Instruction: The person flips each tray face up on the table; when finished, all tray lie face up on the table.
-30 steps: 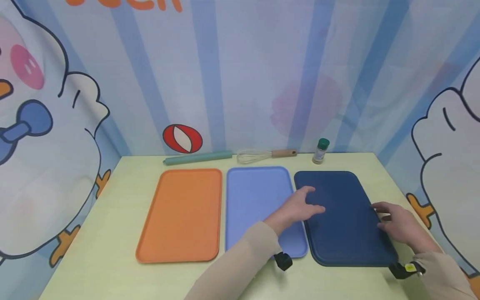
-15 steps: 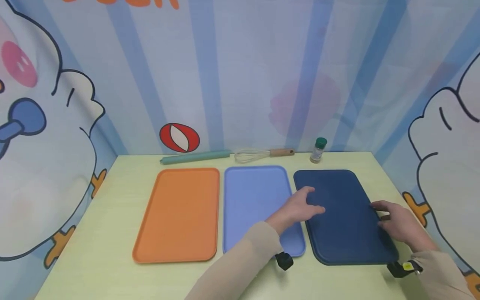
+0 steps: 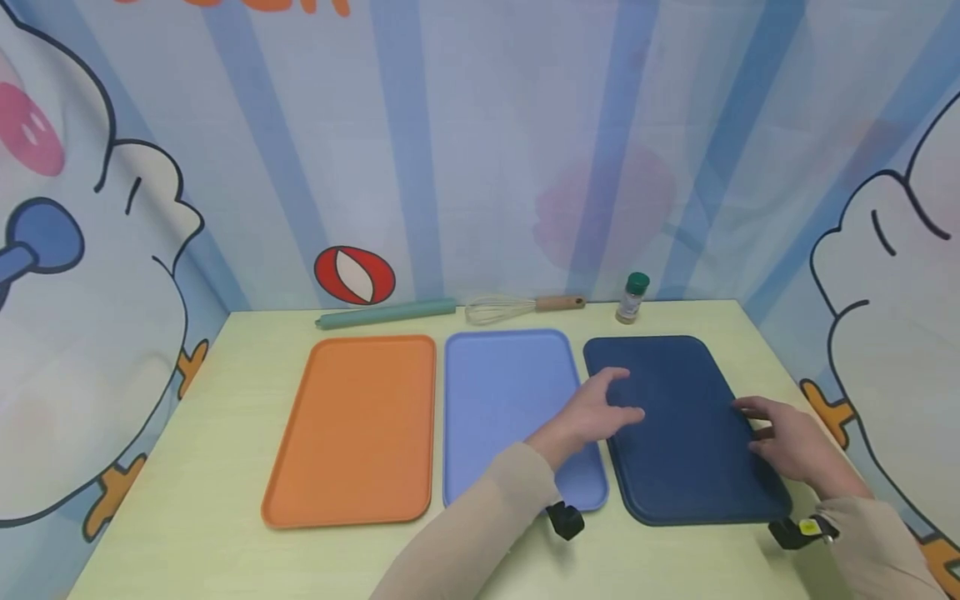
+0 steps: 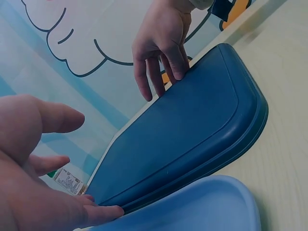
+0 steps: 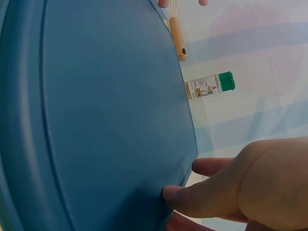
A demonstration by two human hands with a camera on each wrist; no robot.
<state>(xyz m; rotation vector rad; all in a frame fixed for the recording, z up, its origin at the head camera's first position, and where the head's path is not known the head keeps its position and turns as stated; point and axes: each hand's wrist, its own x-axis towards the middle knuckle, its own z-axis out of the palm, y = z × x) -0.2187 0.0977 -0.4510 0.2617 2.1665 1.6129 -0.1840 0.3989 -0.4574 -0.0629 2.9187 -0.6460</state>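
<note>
A dark blue tray (image 3: 678,467) lies at the right of the table, its flat face up. My left hand (image 3: 588,412) is at its left edge, fingers spread. In the left wrist view, the lower fingertips (image 4: 113,212) meet the tray's edge while the others point out above it. At the opposite edge is my right hand (image 3: 795,442). Its thumb (image 5: 185,196) rests on the tray's edge in the right wrist view, and its fingers reach down along the outside. Beneath my left forearm lies a light blue tray (image 3: 495,400) with a raised rim.
An orange tray (image 3: 360,425) lies on the left. Along the table's back edge are a teal rod (image 3: 386,314), a whisk (image 3: 517,308) with a wooden handle, and a small green-capped jar (image 3: 631,300). A printed curtain (image 3: 487,150) rises behind them.
The head view has shifted slightly, so the trays and back-row items appear a little farther left. Both hands keep nearly the same pose at the dark blue tray.
</note>
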